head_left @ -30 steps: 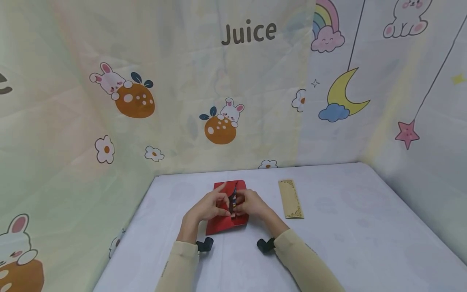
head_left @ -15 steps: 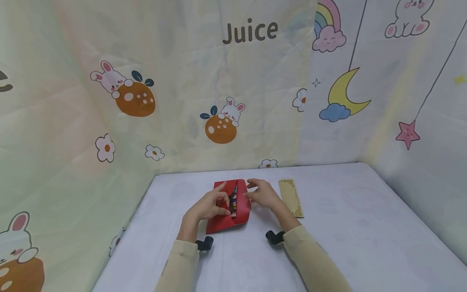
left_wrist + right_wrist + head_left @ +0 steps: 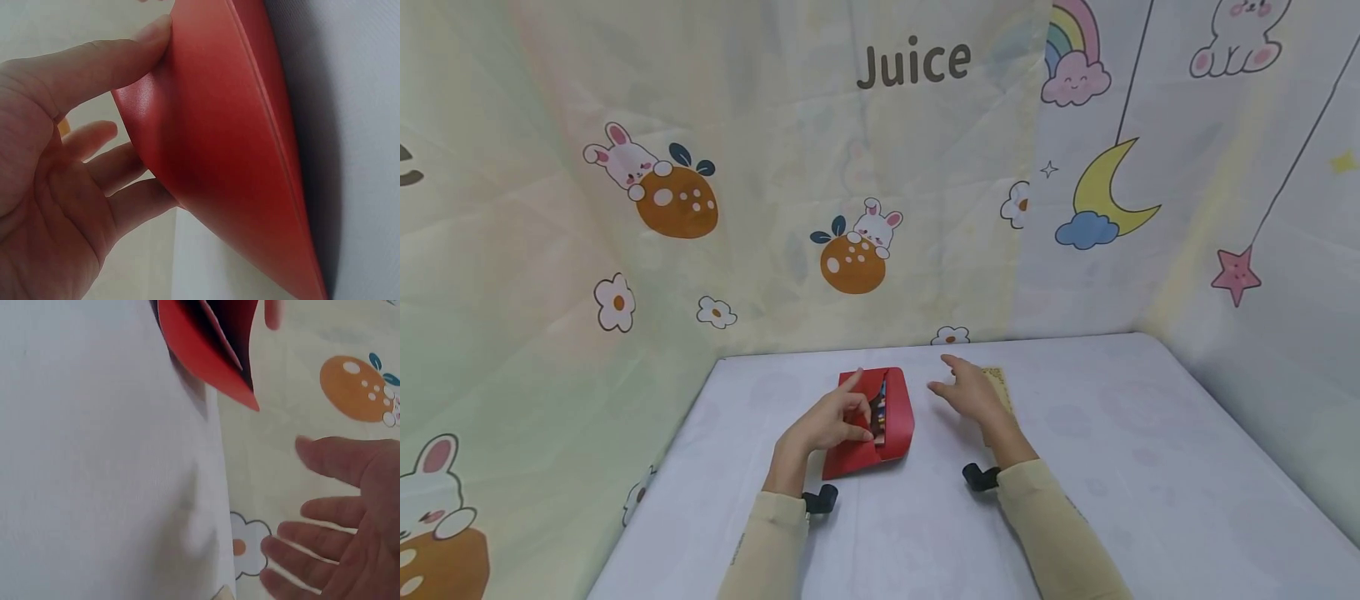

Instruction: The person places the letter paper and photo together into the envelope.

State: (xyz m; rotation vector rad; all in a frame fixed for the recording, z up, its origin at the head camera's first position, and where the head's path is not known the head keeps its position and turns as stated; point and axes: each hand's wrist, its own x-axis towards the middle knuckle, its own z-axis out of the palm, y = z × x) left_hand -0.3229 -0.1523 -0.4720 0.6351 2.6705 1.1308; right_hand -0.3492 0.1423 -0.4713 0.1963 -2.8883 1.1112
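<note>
A red envelope (image 3: 898,412) lies on the white table with its mouth spread apart, and a dark, multicoloured printed piece (image 3: 881,421) shows inside the slit. My left hand (image 3: 827,421) pinches one edge of the mouth. In the left wrist view its thumb presses one face of the red paper (image 3: 219,125) while fingers reach behind the other. To the right of the envelope, my right hand (image 3: 973,396) hovers with nothing in it, thumb and fingers spread apart. A gold card with an ornate border (image 3: 997,383) lies beneath that hand, mostly covered by it in the head view.
The white-covered table (image 3: 1105,450) ends at a fabric backdrop (image 3: 760,167) printed with rabbits, oranges and flowers. More printed fabric (image 3: 1247,167) rises along the right side. A black wrist mount (image 3: 822,500) sits at each cuff.
My right hand has come out of the envelope's mouth and moved right, over the gold card, with its fingers spreading. My left hand stays at the envelope's edge.
</note>
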